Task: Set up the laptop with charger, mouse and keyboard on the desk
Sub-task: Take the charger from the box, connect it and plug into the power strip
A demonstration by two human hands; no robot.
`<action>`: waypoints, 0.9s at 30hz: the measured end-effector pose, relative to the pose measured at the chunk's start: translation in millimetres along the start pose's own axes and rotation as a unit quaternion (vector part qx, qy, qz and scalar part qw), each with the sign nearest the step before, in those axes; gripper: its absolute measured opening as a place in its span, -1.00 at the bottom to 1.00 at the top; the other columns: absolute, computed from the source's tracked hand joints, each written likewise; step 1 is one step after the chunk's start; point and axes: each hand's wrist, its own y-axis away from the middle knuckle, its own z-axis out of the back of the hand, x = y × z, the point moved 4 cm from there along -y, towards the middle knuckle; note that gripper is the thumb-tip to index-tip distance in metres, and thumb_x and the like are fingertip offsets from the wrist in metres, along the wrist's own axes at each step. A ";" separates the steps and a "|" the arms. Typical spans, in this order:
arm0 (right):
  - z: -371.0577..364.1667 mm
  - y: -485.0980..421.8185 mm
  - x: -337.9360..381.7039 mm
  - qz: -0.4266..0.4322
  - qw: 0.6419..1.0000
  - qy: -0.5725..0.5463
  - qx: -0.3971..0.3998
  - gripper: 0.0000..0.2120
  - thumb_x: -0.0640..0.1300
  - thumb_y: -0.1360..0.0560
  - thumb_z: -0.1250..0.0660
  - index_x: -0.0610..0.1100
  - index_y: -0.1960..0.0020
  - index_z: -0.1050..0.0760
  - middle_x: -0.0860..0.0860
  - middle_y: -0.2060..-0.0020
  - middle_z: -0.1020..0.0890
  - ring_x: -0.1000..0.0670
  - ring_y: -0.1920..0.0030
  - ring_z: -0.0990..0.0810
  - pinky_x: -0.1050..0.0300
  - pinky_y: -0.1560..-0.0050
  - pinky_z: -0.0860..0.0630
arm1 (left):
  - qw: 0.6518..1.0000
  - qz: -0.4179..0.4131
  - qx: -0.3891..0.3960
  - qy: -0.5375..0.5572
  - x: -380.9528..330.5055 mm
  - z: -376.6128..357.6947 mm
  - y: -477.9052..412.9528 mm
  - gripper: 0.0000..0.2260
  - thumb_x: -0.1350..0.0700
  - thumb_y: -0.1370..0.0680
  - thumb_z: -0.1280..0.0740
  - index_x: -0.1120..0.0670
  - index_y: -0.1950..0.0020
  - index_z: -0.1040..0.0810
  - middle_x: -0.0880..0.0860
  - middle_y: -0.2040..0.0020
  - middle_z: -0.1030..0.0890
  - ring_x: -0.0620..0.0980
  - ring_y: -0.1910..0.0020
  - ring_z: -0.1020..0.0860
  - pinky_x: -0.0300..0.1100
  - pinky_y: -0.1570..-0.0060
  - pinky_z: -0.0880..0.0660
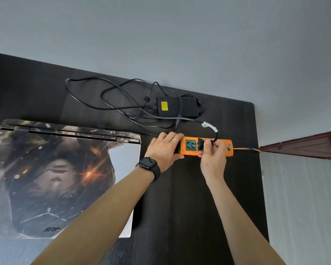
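Observation:
A closed laptop (61,169) with a printed skin lies on the left of the dark desk (180,207). The black charger brick (177,107) with tangled cables (111,98) rests near the back edge. An orange power strip (187,148) lies to the right of the laptop. My left hand (163,150) presses down on the strip's left end. My right hand (212,157) pinches the charger's black plug (200,144), whose prongs point toward the strip's green socket. No mouse or keyboard is in view.
A grey wall (180,35) rises behind the desk. The strip's yellow-blue cord (246,149) runs off the right edge of the desk. A reddish wooden trim (304,146) and a pale floor lie to the right. A black watch sits on my left wrist.

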 end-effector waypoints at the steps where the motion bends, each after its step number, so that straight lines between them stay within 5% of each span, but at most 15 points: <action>1: -0.3 0.5 0.4 0.014 1.000 0.012 -0.001 -0.87 -0.02 -0.67 -0.19 -0.05 -0.14 -0.34 -0.01 0.07 -0.64 0.08 0.19 -0.66 0.35 0.25 -0.52 | 1.000 0.000 0.000 0.001 -0.1 0.2 0.0 -0.39 -0.14 -0.55 -0.33 -0.07 -0.53 -0.17 -0.06 -0.40 -0.35 0.03 -0.34 -0.31 0.01 -0.28 -0.34; 5: -1.9 5.5 -0.5 0.064 0.997 0.052 -0.004 -0.85 -0.01 -0.67 -0.19 -0.07 -0.17 -0.35 -0.03 0.02 -0.65 0.07 0.11 -0.68 0.26 0.13 -0.61 | 1.000 0.000 -0.002 0.001 0.1 0.3 0.2 -0.39 -0.14 -0.55 -0.33 -0.06 -0.53 -0.18 -0.06 -0.40 -0.36 0.03 -0.33 -0.32 0.01 -0.27 -0.35; 11: -2.4 15.6 14.6 0.190 0.967 0.168 0.032 -0.91 -0.02 -0.64 -0.25 0.03 -0.08 -0.35 0.14 0.11 -0.56 0.27 0.22 -0.56 0.45 0.26 -0.46 | 1.000 -0.001 -0.009 0.000 1.9 0.5 -0.2 -0.36 -0.15 -0.54 -0.34 -0.05 -0.54 -0.17 -0.05 -0.38 -0.38 0.03 -0.31 -0.33 0.00 -0.26 -0.35; 16: -8.7 12.5 22.2 0.228 0.948 0.222 0.030 -0.85 -0.03 -0.63 -0.30 -0.09 -0.11 -0.45 0.10 0.15 -0.59 0.15 0.23 -0.57 0.46 0.23 -0.37 | 1.000 -0.001 -0.012 0.005 2.0 -0.3 0.2 -0.36 -0.17 -0.54 -0.33 -0.07 -0.54 -0.17 -0.06 -0.40 -0.37 0.02 -0.34 -0.31 -0.01 -0.27 -0.34; 27: -14.2 17.9 21.4 0.228 0.941 0.247 0.027 -0.88 -0.03 -0.64 -0.27 -0.05 -0.02 -0.36 0.05 0.21 -0.59 0.09 0.26 -0.60 0.38 0.29 -0.42 | 0.995 0.022 -0.029 0.088 4.3 5.5 8.2 -0.45 -0.04 -0.53 -0.38 0.00 -0.48 -0.33 -0.04 -0.36 -0.48 -0.01 -0.32 -0.39 -0.08 -0.29 -0.38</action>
